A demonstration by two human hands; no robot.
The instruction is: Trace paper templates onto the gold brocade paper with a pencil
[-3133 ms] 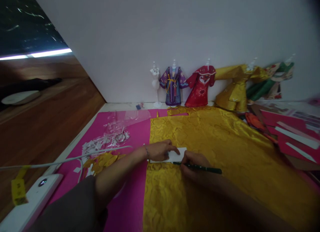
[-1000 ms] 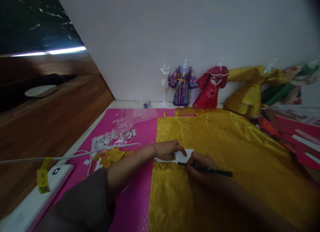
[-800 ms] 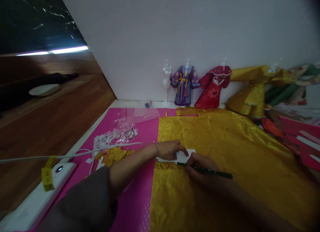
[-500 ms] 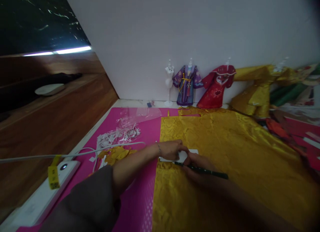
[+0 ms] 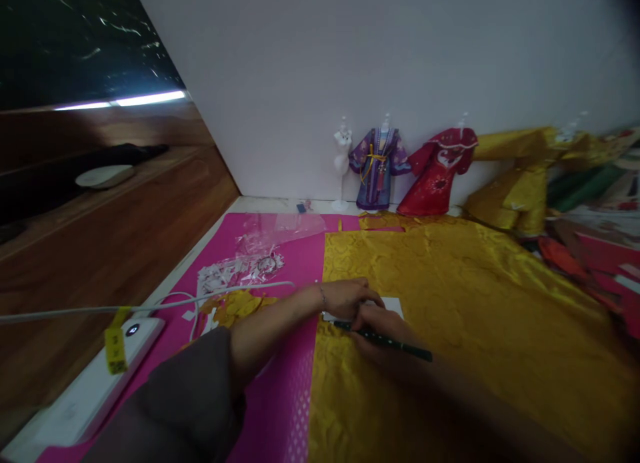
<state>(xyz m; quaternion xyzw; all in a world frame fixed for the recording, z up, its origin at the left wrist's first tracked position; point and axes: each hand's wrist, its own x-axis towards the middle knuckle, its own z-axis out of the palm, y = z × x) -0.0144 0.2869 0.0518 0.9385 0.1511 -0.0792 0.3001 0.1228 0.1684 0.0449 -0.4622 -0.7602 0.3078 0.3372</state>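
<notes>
A small white paper piece point(image 5: 393, 306) lies on a large sheet of yellow patterned fabric point(image 5: 450, 296), near its left edge. My left hand point(image 5: 350, 298) rests over the paper, its fingers reaching across and pressing it against the cloth. The fingertips are partly hidden behind my other hand. My right hand point(image 5: 383, 326) is closed round a slim dark green pen point(image 5: 400, 344) with small pale dots. The pen slants, its tip pointing left along the paper's near edge, close below my left hand.
Yellow scraps point(image 5: 243, 306) and a clear bag of white bits point(image 5: 225, 273) lie left on the pink mat point(image 5: 280, 383). A white cable point(image 5: 150, 309) crosses to a white power strip point(image 5: 95, 383). Small dressed forms, one in a red robe point(image 5: 440, 173), stand along the wall.
My right hand and the pen have slid left along the paper's near edge, closing up against my left hand. My left hand still presses the paper. The view has shifted slightly.
</notes>
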